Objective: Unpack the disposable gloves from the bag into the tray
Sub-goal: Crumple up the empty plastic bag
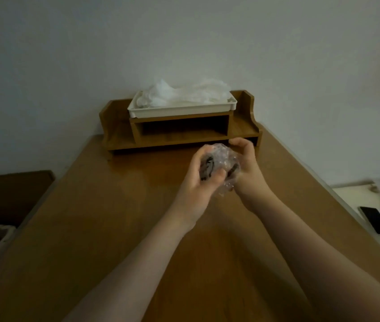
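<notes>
Crumpling the emptied-looking bag [221,167] between them, left hand [198,180] and right hand [246,168] both clutch it; gloves [184,94] lie piled in the tray [182,110] beyond. Best compress it evenly, keeping it above the table [91,217].

Gloves [184,94] piled in tray [179,110], tray on top of shelf unit [124,133] at the tabletop's [91,228] far edge against the wall, bag [223,163] between both hands above the tabletop before the shelf unit, phone [377,224] on a surface to the right
</notes>
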Available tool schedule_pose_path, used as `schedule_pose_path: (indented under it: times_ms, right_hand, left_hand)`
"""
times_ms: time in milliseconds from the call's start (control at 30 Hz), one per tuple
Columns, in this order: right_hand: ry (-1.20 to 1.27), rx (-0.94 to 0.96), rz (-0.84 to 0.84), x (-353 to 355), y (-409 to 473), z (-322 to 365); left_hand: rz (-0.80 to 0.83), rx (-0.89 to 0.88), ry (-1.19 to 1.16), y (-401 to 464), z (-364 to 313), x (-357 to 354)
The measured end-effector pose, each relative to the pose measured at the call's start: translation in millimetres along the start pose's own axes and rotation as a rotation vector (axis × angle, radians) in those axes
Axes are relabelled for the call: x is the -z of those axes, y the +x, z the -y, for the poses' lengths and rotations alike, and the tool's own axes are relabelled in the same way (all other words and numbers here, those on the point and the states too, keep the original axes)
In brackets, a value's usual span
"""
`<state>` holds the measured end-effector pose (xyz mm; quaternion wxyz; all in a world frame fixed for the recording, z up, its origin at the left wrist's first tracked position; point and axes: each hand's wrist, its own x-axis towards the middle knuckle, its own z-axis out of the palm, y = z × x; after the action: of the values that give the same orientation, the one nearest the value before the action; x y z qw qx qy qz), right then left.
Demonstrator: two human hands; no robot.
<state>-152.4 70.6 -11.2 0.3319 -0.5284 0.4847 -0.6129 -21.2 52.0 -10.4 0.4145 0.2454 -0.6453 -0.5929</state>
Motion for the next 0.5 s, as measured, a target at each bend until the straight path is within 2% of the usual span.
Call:
schedule_pose_path:
  times_ms: [100, 133, 167, 233, 300, 400, 500]
  right_hand:
    - [-0.424, 0.149, -0.085, 12.9, -14.4, 6.2]
    - [-0.452, 0.144, -0.085, 20.4, -18.0, 8.5]
    - [-0.384, 0.07, -0.085, 32.5, -28.4, 12.6]
    - [-0.036, -0.112, -0.008, 55.2, -47.2, 22.8]
    - [0.169, -0.161, 0.005, 82.0, -74.7, 32.7]
    - [-0.005, -0.126, -0.117, 113.6, -124.6, 47.7]
    - [-0.146, -0.071, -0.319, 142.9, -177.5, 59.8]
  left_hand:
    - [-0.072, -0.028, 0.005, 6.0, 2.5, -21.5]
    - [-0.062, -0.035, -0.015, 8.5, 1.5, -28.5]
    - [-0.024, -0.016, -0.033, 9.9, 2.5, -39.7]
    - [0.009, 0.023, -0.054, 12.2, 4.2, -58.1]
    - [0.055, 0.057, -0.061, 10.0, 7.8, -83.0]
    - [0.187, 0.092, -0.087, -3.4, 10.5, -133.2]
    - [0.336, 0.096, -0.077, -26.4, 8.0, -186.0]
